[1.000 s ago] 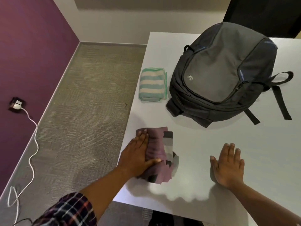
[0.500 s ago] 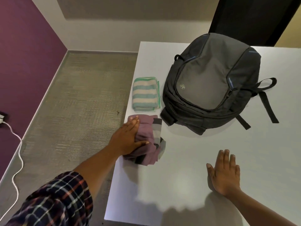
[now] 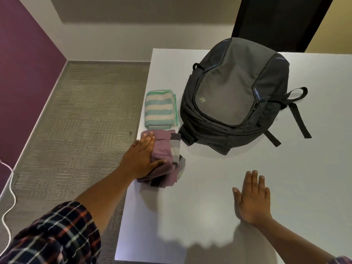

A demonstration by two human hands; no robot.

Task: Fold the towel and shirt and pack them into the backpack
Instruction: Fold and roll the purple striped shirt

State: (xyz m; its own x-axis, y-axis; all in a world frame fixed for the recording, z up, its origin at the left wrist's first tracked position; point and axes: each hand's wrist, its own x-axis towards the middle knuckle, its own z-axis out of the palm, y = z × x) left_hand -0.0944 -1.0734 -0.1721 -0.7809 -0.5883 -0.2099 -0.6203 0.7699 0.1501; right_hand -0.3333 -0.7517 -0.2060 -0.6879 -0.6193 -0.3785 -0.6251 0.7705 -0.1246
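A folded purple shirt [image 3: 166, 149] with grey and dark stripes lies at the white table's [image 3: 297, 180] left edge, just in front of a folded green-and-cream striped towel [image 3: 159, 109]. My left hand [image 3: 142, 158] lies flat on the shirt's left side, fingers straight and thumb stretched across the cloth. A grey backpack [image 3: 233, 96] lies front-up to the right of both, its zippers looking closed and its straps trailing right. My right hand [image 3: 253, 201] rests flat, palm down, on the bare table near the front.
The table's left edge runs right beside the shirt and towel, with carpeted floor [image 3: 80, 121] below. A white cable [image 3: 8, 189] trails along the purple wall [image 3: 24, 63]. A dark panel [image 3: 276, 21] stands behind the backpack.
My left hand has slid the folded shirt away from me along the table's left edge, up close to the towel. My right hand has stayed flat on the table.
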